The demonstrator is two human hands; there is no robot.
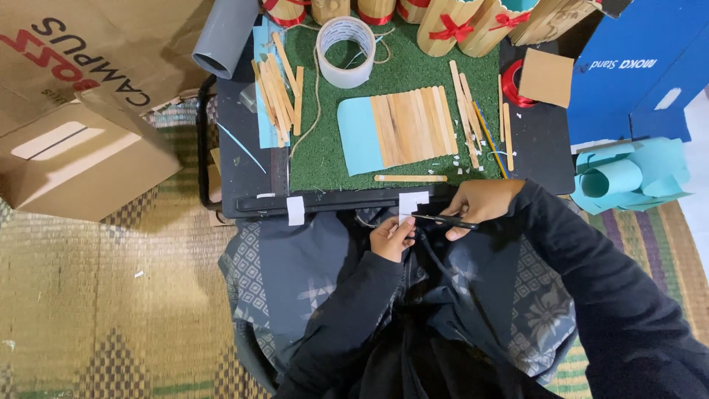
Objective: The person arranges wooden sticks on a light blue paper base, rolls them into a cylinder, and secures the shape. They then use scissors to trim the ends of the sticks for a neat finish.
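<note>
Left hand (391, 238) fingers pinch white strip (408, 207) (scissors (445, 220) beside).

A closed brown cardboard box (81, 159) sits on the woven mat at the left, just beside the surface; behind it, in the top left corner, lies a tan paper bag (96, 44) with red and black lettering. A blue carton (639, 63) with white print stands at the upper right.
</note>
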